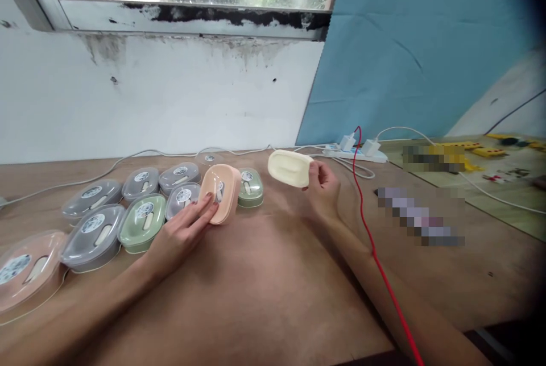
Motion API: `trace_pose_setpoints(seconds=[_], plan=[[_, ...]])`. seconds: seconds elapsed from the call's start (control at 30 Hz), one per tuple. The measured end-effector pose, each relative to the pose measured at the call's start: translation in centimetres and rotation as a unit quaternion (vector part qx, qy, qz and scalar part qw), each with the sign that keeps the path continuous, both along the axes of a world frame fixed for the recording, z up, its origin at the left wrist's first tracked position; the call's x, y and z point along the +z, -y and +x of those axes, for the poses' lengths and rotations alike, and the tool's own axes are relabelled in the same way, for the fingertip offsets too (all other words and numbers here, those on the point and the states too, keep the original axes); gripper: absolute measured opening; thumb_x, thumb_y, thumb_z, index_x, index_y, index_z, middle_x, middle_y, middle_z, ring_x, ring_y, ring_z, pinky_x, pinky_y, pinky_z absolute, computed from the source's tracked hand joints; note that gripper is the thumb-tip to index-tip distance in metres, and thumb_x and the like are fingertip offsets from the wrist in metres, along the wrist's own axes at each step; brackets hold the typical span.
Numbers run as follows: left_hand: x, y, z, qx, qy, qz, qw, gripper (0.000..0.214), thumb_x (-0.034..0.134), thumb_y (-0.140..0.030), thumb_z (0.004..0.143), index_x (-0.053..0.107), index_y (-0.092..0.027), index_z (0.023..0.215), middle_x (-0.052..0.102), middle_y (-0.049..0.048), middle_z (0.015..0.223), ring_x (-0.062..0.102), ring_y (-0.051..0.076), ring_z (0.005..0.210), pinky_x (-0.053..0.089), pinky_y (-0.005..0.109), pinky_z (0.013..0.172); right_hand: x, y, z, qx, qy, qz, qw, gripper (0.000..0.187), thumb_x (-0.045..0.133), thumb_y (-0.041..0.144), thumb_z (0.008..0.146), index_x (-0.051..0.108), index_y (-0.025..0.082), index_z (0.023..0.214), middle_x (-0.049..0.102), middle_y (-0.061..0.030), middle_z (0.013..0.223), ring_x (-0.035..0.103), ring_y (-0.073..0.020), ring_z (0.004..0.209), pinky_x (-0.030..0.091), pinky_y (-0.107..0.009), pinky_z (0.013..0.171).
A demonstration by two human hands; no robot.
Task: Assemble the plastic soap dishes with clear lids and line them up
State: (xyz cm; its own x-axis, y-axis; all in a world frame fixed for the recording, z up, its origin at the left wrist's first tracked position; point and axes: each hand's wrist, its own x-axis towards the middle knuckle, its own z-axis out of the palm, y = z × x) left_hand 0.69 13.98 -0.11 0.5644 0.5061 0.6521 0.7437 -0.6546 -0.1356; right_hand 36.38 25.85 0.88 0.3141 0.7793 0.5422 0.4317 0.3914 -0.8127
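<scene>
My left hand (187, 224) is closed on a peach oval box (226, 184) with a lid, its fingertips laid over the label and the box tilted up toward me. The thumb is hidden. My right hand (322, 187) pinches the right end of a shallow cream oval tray (288, 167), holding it above the table with its hollow face toward me. Between the hands, a green lidded box (251, 187) stands on the table behind the peach box. Left of it are several similar boxes with clear lids and round labels, among them a grey one (94, 235) and another green one (143, 221).
A red cable (367, 224) runs across the right forearm's side to a white power strip (362, 153) with plugs. White cords trail along the wall. A pixelated long object (416, 215) lies at right, with yellow items (488, 151) farther back. A blue cloth (384, 59) hangs behind.
</scene>
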Motion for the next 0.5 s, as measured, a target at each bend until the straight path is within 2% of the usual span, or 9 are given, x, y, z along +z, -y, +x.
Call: trace_pose_setpoints(seconds=[0.1,0.23,0.37,0.5], plan=[[-0.8,-0.8,-0.5,0.014,0.02,0.006,1.0,0.075,0.06,-0.015,0.107,0.024,-0.031,0.171,0.056,0.0151,0.16,0.066,0.031,0.137,0.06,0.048,0.113,0.5,0.2,0.1,0.059,-0.065,-0.023,0.996,0.065,0.045,0.079,0.096,0.068,0.019,0.106,0.063,-0.0012,0.074,0.05,-0.0146,0.052,0.045,-0.025,0.041],[-1.5,-1.1,-0.5,0.02,0.045,0.014,0.999,0.073,0.061,-0.014,0.106,0.029,-0.031,0.17,0.06,0.0142,0.156,0.068,0.029,0.134,0.057,0.05,0.116,0.7,1.1,-0.6,0.183,-0.075,-0.12,0.973,0.062,0.06,0.081,0.086,0.066,0.021,0.077,0.052,0.0036,0.051,0.039,-0.0113,0.036,0.033,-0.024,0.031],[-1.5,-0.9,-0.6,0.023,0.062,0.007,0.998,0.072,0.06,-0.013,0.107,0.03,-0.031,0.169,0.063,0.0134,0.152,0.068,0.028,0.134,0.051,0.055,0.121,0.7,3.4,-2.8,0.304,-0.023,-0.223,0.926,0.056,0.064,0.074,0.087,0.069,0.018,0.079,0.057,0.0019,0.049,0.044,-0.013,0.032,0.031,-0.025,0.029],[-1.3,-0.7,-0.7,0.014,0.097,-0.002,0.995,0.072,0.06,-0.01,0.106,0.032,-0.031,0.169,0.06,0.0138,0.156,0.066,0.029,0.138,0.05,0.055,0.122,0.5,5.2,-4.6,0.366,0.054,-0.248,0.895,0.05,0.059,0.065,0.095,0.064,0.02,0.074,0.055,0.0036,0.052,0.045,-0.0112,0.039,0.032,-0.023,0.037]])
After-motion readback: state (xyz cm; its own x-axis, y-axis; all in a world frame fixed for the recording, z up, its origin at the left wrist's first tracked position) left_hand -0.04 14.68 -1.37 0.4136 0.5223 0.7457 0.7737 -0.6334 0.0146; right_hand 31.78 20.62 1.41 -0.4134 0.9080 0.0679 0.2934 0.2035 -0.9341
